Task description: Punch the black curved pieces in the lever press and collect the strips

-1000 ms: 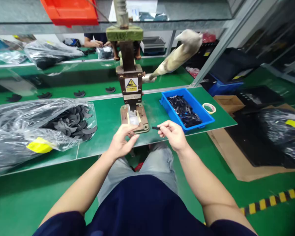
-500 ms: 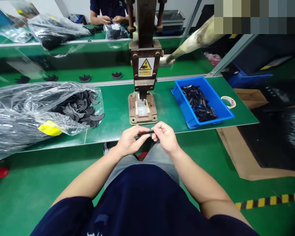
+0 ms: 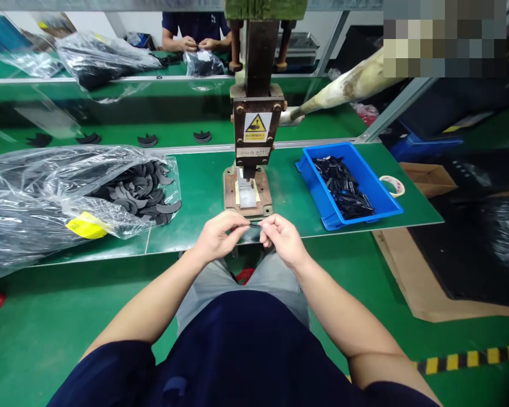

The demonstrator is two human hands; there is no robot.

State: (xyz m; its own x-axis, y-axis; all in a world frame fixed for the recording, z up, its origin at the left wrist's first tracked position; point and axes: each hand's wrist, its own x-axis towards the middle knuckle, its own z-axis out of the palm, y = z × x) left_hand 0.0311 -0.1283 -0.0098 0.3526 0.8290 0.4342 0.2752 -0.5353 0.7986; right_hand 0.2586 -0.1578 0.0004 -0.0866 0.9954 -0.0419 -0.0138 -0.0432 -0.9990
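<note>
A small black part [image 3: 254, 224] is pinched between my left hand [image 3: 219, 236] and my right hand [image 3: 280, 238], which meet at the near edge of the green bench [image 3: 197, 192]. Just beyond my fingers stands a hand press [image 3: 254, 127] with a yellow warning label; its base plate [image 3: 248, 195] carries a pale insert. A blue bin [image 3: 367, 178] of black parts sits to the right of the press. On the left lies a clear plastic bag [image 3: 63, 195] spilling black curved pieces [image 3: 146, 192].
The press lever with its cloth-wrapped handle [image 3: 348, 85] juts up to the right. A tape roll [image 3: 392, 185] lies by the bin. Black curved pieces [image 3: 146, 139] sit spaced along the belt behind. Another person's hands [image 3: 197, 43] work at the far bench. Cardboard [image 3: 428, 181] lies on the floor at right.
My hands came together from apart; the black part first held by my right hand alone is now held by both. The view shifted slightly, and my hands moved nearer the press base.
</note>
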